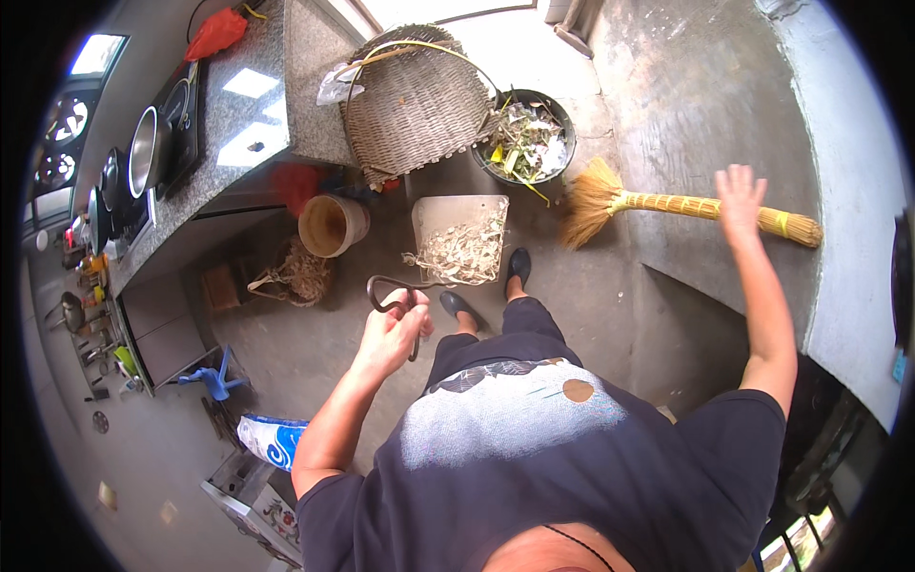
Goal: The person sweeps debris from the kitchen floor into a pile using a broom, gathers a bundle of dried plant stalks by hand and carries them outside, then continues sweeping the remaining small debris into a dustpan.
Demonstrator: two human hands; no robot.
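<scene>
My left hand (394,329) is closed around the bent metal rod handle (384,282) of a dustpan (447,213). The pan rests near my feet, heaped with pale dry shreds and scraps (465,250). On the right, my right hand (742,196) lies across the bound handle of a straw broom (672,204), its fingers stretched out straight. Whether the palm touches the handle I cannot tell. The broom's bristles (592,204) fan out to the left, beside a black tub (570,154) filled with plant scraps and rubbish.
A large woven basket (422,107) with a hoop handle stands past the dustpan. A dirty white bucket (332,227) and a small basket of dry husks (304,275) sit below the granite counter (214,150). A concrete wall (686,93) bounds the right.
</scene>
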